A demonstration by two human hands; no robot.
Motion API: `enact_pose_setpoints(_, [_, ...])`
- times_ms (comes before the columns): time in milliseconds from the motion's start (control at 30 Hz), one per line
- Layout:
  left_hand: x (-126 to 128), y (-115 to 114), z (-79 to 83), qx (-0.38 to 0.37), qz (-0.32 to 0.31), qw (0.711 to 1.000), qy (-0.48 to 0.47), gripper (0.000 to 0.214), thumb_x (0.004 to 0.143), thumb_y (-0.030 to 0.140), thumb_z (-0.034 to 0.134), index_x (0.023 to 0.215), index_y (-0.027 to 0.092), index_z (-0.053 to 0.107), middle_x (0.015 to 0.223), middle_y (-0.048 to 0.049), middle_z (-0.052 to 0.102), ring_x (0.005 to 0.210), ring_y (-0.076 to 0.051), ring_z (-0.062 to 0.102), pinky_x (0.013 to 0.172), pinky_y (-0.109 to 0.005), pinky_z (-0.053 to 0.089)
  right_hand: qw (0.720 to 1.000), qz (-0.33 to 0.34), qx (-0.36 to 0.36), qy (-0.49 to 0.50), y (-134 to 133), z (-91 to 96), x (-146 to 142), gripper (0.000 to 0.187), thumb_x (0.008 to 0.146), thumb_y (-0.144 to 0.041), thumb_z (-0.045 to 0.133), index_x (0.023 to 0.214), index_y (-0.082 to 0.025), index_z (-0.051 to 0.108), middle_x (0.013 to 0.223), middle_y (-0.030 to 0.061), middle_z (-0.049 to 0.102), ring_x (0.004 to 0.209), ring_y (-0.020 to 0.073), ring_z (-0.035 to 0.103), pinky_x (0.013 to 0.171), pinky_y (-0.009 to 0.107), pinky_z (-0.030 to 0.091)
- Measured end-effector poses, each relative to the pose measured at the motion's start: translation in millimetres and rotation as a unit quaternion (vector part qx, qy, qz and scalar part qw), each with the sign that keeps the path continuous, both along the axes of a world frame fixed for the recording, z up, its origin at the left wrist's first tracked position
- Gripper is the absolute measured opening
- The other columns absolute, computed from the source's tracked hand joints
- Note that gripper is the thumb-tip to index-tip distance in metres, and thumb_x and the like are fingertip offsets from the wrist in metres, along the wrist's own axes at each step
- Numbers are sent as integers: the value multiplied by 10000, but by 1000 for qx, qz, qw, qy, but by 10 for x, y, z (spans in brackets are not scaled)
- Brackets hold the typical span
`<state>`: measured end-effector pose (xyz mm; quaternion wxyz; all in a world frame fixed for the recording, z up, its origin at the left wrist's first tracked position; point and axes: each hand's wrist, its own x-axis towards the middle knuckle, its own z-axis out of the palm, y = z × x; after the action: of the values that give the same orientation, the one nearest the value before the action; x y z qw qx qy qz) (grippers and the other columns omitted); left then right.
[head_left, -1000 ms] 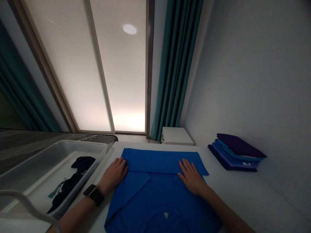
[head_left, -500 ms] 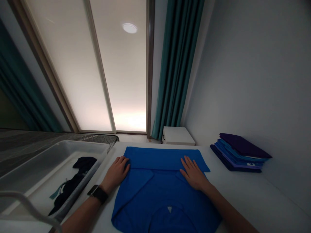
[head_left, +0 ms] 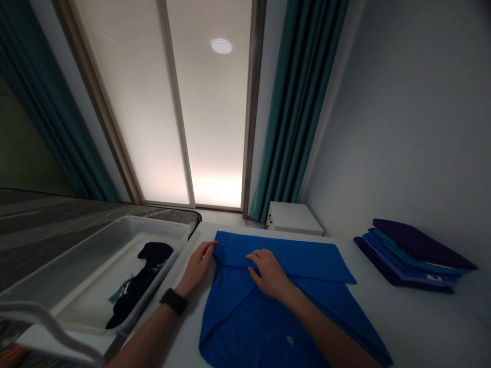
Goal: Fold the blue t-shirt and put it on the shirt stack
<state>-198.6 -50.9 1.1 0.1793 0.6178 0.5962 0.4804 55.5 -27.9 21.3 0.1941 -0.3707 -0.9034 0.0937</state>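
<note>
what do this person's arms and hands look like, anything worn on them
The left wrist wears a black watch with a squarish face; the right wrist is bare. No sleeves show on the forearms, and the fingers are ungloved.

The flat blue cloth shirt [head_left: 314, 266] looks soft and matt, with small creases. The wide white table [head_left: 406, 327] has a smooth top. The long, cloudy plastic tub [head_left: 88, 260] has smooth walls with a faint shine. The 2 tall, pale door panels [head_left: 215, 122] look like milky glass.
</note>
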Motion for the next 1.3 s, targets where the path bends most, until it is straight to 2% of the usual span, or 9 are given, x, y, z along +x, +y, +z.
enact_pose_setpoints(167, [3,24,-62,-14,-11,994,-104,429,912,453,393,1050,148,662,1098,-105,686,1048,-240,612,966,-398,454,998,-47,40,2,73,2,-835,302,885,-362,542,1140,-201,551,1089,88,626,1038,257,542,897,402,398])
enact_pose_setpoints(333, [27,30,-88,-2,-9,989,-150,415,906,462,414,1021,159,673,1078,-93,691,1023,-228,617,959,-374,448,993,-99,60,-6,122,-66,-1159,161,875,-315,548,993,-206,556,1013,76,633,956,240,548,821,366,374])
enact_pose_setpoints(433, [28,29,-71,-5,-11,987,-160,406,899,449,425,1056,160,663,1115,-93,681,1037,-223,614,971,-369,439,993,-101,59,12,167,-57,-1173,80,902,-267,495,895,-220,560,952,51,637,918,215,550,787,335,357])
enact_pose_setpoints(667, [-35,53,-73,-12,35,988,-147,367,860,386,471,1085,152,642,1051,-92,701,969,-224,646,863,-348,483,973,-155,-37,168,542,-21,-985,222,915,-317,417,769,-213,549,775,10,620,706,154,556,626,257,333])
enact_pose_setpoints(767, [-32,37,-102,-32,64,995,-65,279,856,315,486,1005,172,675,954,-67,717,913,-217,650,800,-330,480,957,-161,-77,230,684,6,-899,261,902,-370,411,719,-220,524,685,-16,589,634,147,543,590,244,329])
enact_pose_setpoints(933, [9,63,-50,-57,107,986,117,189,839,199,526,917,219,697,865,-20,708,838,-184,627,827,-328,424,943,-149,-95,282,765,65,-846,265,883,-388,416,704,-222,519,654,-20,587,630,154,564,609,247,352])
enact_pose_setpoints(1033, [3,207,25,-91,116,974,174,206,849,227,548,1020,230,662,882,-13,699,882,-194,612,831,-337,403,943,-132,-99,288,758,82,-854,243,877,-377,425,728,-222,538,677,-13,607,658,160,580,626,249,370])
enact_pose_setpoints(1167, [-41,521,59,-130,137,956,227,351,847,269,573,1193,216,594,1061,-66,659,1052,-245,549,859,-360,386,949,-119,-97,276,736,99,-875,239,880,-371,433,729,-222,542,675,-14,607,649,155,574,623,247,378])
enact_pose_setpoints(1300, [-104,795,19,-138,108,956,237,423,815,196,588,1235,244,588,1105,-75,632,1080,-246,530,861,-344,391,952,-104,-89,274,734,107,-884,231,894,-358,434,753,-220,554,717,-4,622,663,156,576,637,250,388])
